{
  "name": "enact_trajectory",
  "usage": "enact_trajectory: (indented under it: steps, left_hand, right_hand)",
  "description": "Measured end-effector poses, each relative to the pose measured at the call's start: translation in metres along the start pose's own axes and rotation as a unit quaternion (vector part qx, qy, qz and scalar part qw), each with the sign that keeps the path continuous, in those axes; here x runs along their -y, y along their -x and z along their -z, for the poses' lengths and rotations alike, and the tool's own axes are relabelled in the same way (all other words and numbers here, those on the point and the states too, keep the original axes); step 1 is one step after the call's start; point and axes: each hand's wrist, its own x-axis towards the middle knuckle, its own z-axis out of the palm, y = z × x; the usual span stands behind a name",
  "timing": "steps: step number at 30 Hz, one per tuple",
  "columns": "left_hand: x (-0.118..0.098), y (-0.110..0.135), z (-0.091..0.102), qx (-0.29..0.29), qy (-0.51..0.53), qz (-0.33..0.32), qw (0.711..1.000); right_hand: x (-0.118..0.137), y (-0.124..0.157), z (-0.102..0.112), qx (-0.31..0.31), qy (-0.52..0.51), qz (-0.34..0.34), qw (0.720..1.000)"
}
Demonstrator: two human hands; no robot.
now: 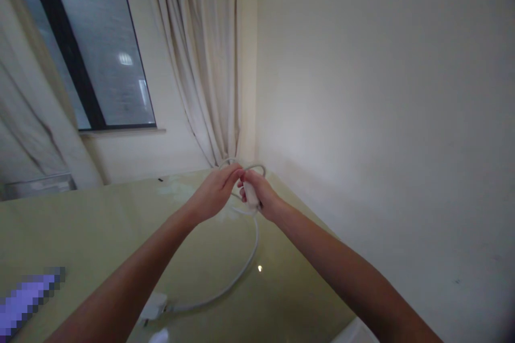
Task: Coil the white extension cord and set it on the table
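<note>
Both my arms reach out over a glossy yellow-green table [100, 225]. My left hand [215, 193] is closed in a pinch on a loop of white cable [251, 249] near the table's far corner. My right hand [259, 193] is wrapped round a small white oblong piece on the same cable. The two hands touch at the fingertips. From them the cable hangs down, curves across the tabletop and ends at a white plug [155, 306] near my left forearm.
A cream wall [382, 118] runs along the table's right side. Pale curtains [201, 59] hang in the corner beside a dark window [96, 43]. A blurred purple patch [28, 297] lies at the table's near left.
</note>
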Motion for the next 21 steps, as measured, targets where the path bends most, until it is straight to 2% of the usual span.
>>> enact_trajectory:
  steps: [3, 6, 7, 9, 12, 15, 18, 21]
  left_hand:
    - [-0.002, 0.015, -0.004, 0.017, 0.039, 0.018, 0.999]
    - [0.004, 0.029, -0.004, 0.03, 0.127, 0.087, 0.988]
    - [0.007, 0.032, -0.003, 0.018, 0.151, 0.108, 0.982]
    - [0.015, 0.035, -0.002, -0.048, 0.179, 0.136, 0.973]
    - [0.021, 0.032, 0.001, -0.137, 0.208, 0.185, 0.951]
    - [0.022, 0.026, 0.0, -0.135, 0.23, 0.251, 0.93]
    - [0.026, 0.023, -0.007, -0.144, 0.241, 0.244, 0.928]
    - [0.044, 0.024, -0.013, -0.203, 0.251, 0.25, 0.913]
  right_hand:
    - [-0.006, -0.021, -0.016, -0.043, -0.114, 0.03, 0.992]
    - [-0.008, -0.034, -0.027, -0.084, -0.184, 0.12, 0.972]
    - [-0.009, -0.036, -0.029, -0.097, -0.203, 0.149, 0.963]
    - [-0.01, -0.039, -0.035, -0.107, -0.231, 0.173, 0.951]
    - [-0.013, -0.038, -0.039, -0.089, -0.22, 0.154, 0.959]
    - [-0.018, -0.038, -0.039, -0.048, -0.163, 0.127, 0.977]
    - [-0.021, -0.038, -0.032, -0.013, -0.092, 0.108, 0.99]
    - [-0.014, -0.032, -0.018, 0.043, -0.064, 0.061, 0.995]
